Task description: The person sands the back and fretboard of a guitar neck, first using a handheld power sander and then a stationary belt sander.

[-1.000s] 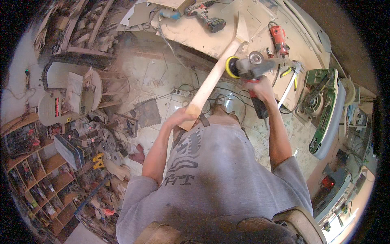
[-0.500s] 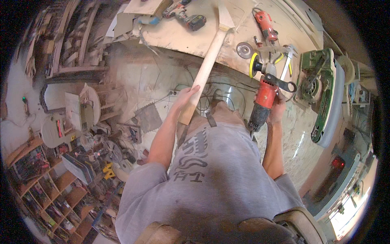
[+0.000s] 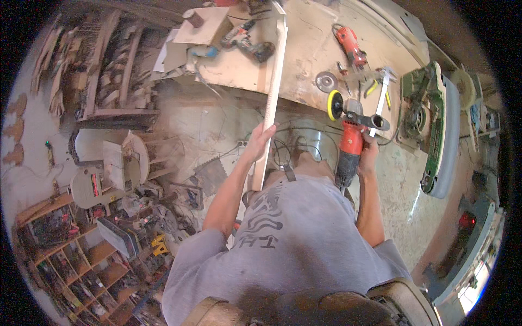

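Note:
My left hand (image 3: 262, 138) grips a long pale wooden strip (image 3: 273, 81) near its lower end. The strip runs up and away, its far end lying over the workbench (image 3: 304, 49). My right hand (image 3: 370, 155) holds a red angle grinder (image 3: 349, 142) by its body. The grinder's yellow-backed disc (image 3: 335, 105) points up toward the bench edge and sits well to the right of the strip, not touching it. My grey shirt fills the lower middle of the view.
On the bench lie a second red grinder (image 3: 348, 43), a loose grey disc (image 3: 326, 82), a cordless drill (image 3: 247, 41) and a cardboard box (image 3: 204, 24). A green and grey machine (image 3: 435, 127) stands at right. Cluttered shelves (image 3: 70, 255) and scrap wood fill the left.
The grinder has come off the strip and swung down to the right. The strip now stands more upright, and the view has shifted toward the bench.

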The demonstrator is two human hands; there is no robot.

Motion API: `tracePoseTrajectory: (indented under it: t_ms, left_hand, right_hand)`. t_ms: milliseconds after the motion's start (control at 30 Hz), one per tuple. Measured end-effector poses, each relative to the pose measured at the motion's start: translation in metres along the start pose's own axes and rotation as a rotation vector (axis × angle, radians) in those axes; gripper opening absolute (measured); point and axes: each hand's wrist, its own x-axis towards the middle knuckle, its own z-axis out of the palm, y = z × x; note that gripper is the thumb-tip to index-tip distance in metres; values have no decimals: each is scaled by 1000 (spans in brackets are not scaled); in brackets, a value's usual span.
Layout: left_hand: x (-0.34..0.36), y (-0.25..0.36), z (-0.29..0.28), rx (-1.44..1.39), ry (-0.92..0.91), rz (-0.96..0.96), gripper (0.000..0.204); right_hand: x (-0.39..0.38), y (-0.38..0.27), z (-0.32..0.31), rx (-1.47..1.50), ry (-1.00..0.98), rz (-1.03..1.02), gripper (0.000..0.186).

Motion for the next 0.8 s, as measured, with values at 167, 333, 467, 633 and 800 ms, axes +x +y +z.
tracePoseTrajectory:
  t_ms: [167,333,467,633,800]
  left_hand:
    - [-30,46,-3,-133,-57,77,57]
    - [-64,59,-28,-149,-167,-13,46]
    - [-82,46,-47,-36,-175,109,46]
    - [-101,33,-80,48,-190,258,58]
    - [-116,55,-110,27,-212,420,67]
  right_hand:
    - [-3,-2,15,40,-20,-16,42]
    - [4,19,5,62,-29,-98,41]
    - [-25,19,29,-6,8,-82,41]
    - [-61,33,48,-37,-52,-91,37]
    - [-102,43,94,-98,-10,-166,36]
